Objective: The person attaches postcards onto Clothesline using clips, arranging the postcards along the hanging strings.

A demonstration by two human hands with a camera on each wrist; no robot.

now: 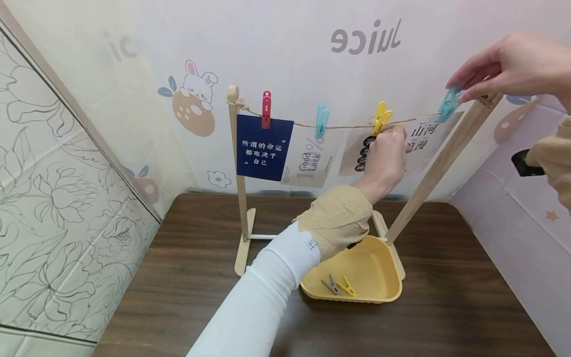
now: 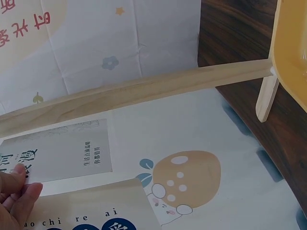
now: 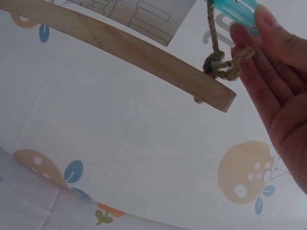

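My right hand (image 1: 517, 67) pinches a light-blue clothespin (image 1: 448, 104) between thumb and fingers. The pin's lower end meets the twine line at the top of a grey-white card (image 1: 437, 141) with dark lettering. With the fingertips of my left hand (image 1: 387, 154) I hold that card's left edge; in the left wrist view the thumb lies on its lettering. Beside it hangs a beige card (image 1: 351, 151) under a yellow clothespin (image 1: 381, 119), partly covered by the left hand. Further left are a navy card (image 1: 263, 163) with a red clothespin (image 1: 266, 109) and a "Good Luck" card (image 1: 327, 163) with another light-blue clothespin (image 1: 321, 121).
The twine runs between a left wooden post (image 1: 241, 198) and a right wooden post (image 1: 439, 173), which stand on a dark wooden table (image 1: 192, 297). A yellow basin (image 1: 379, 267) holds a grey clothespin (image 1: 332, 286) and a yellow one. A printed curtain hangs behind.
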